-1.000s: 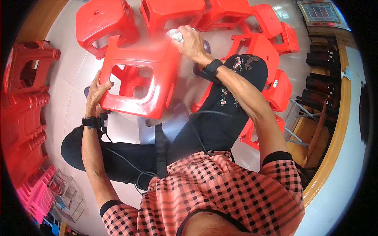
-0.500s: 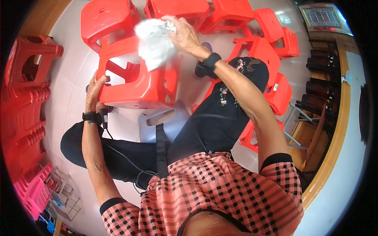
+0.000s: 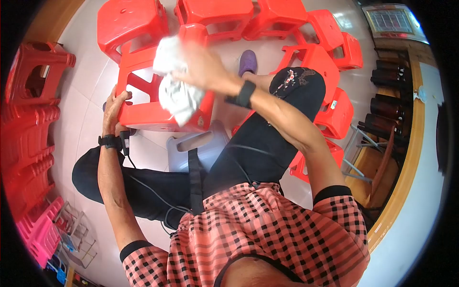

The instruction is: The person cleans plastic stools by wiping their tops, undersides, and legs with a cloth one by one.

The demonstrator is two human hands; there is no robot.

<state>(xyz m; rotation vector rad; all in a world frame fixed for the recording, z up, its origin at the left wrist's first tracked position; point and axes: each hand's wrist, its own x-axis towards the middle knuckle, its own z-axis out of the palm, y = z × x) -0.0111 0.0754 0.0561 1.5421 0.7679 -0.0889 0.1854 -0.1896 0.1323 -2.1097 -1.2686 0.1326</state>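
Note:
A red plastic stool [image 3: 148,117] is tilted in front of my knees, its legs and openings showing. My left hand [image 3: 114,106] grips its left edge, thumb on the near side. My right hand [image 3: 203,67], blurred by motion, holds a white cloth [image 3: 178,93] over the right part of the stool. The cloth hangs down across the stool and hides some of it. Under the stool's near edge, a grey-blue stool [image 3: 203,150] stands between my legs.
Several red stools [image 3: 126,21] stand in an arc from the far left round to the right. Stacked red stools [image 3: 28,143] and pink stools [image 3: 43,234] line the left side. A folding chair [image 3: 370,162] and dark bottle-like objects [image 3: 389,103] are at the right.
The stool has tilted from its earlier pose. My right hand has moved left and nearer with the cloth, which now hangs spread out instead of bunched. My left hand keeps its grip.

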